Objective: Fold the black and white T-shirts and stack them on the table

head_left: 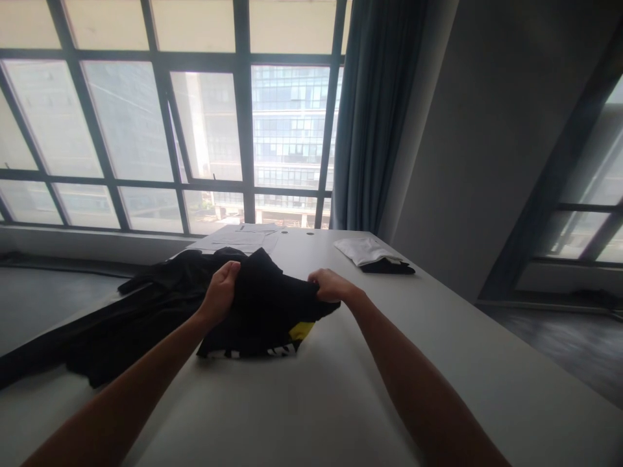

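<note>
A black garment [272, 305] with a yellow patch and white print along its lower edge is bunched up above the white table [292, 415]. My left hand [222, 285] is closed on its left upper part. On the right side my right hand [331, 285] pinches the same cloth, which spans between both hands. Its exact kind cannot be made out. Left of it lies another dark garment [165, 292], spread loosely with a long sleeve-like part reaching toward the left edge; my left forearm covers some of it.
Folded white and black clothing [367, 251] lies near the table's right edge. Papers [238, 238] rest at the far end. Beyond stand large windows [204, 123], a blue-grey curtain [374, 117] and a grey wall [477, 130] on the right.
</note>
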### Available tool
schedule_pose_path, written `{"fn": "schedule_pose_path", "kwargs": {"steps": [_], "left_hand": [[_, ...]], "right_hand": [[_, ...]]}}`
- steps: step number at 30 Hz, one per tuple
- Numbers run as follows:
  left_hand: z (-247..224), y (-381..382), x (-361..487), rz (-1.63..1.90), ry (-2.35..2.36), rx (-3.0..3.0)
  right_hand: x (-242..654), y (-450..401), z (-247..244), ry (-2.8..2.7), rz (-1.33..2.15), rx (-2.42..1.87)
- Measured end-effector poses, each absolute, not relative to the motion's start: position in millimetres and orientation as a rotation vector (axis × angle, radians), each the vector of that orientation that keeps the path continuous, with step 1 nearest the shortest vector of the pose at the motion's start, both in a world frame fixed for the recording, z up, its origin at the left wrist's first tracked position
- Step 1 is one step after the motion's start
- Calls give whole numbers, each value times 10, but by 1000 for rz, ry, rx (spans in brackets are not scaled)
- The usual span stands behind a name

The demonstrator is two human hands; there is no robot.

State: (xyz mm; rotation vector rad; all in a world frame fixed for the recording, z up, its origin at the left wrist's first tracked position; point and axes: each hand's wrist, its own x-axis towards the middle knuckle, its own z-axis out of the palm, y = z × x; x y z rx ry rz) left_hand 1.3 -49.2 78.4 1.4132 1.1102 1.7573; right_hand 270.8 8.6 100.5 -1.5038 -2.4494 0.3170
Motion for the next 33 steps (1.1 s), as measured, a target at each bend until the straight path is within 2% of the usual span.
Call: {"fn": "schedule_pose_path", "kwargs": {"steps": [2,4,8,11,14,17,21,24,28,33], "left_hand": [[843,-498,-77,1746,1170,1484],[858,-470,-178,1679,1294,1662],[732,-340,-292,1446,1543,2092],[592,-229,-337,1325,1703,2187],[533,-172,-408,1294,1889,2171],[561,-205,-429,1238,2083,2095],[513,-341,-210,803,2016,2122],[346,-403,44,616,1944,2231],[285,-341,103,692,1886,2269],[715,-266,-373,1366,1866,1871]], "right_hand": [[2849,169,997,-2286,189,-1585],[2972,256,977,-2101,278,-1541],[2991,351,946,-1713,789,-1260],[2856,317,985,-1497,1154,-1026],[2761,236,1074,-1374,1310,-896],[2760,174,1145,-1286,1361,-852],[2828,133,1164,-1381,1457,-845],[2881,72,1196,-1572,1508,-855],[2994,-17,1307,-1839,1394,-930],[3292,87,1308,-2070,781,-1199]]}}
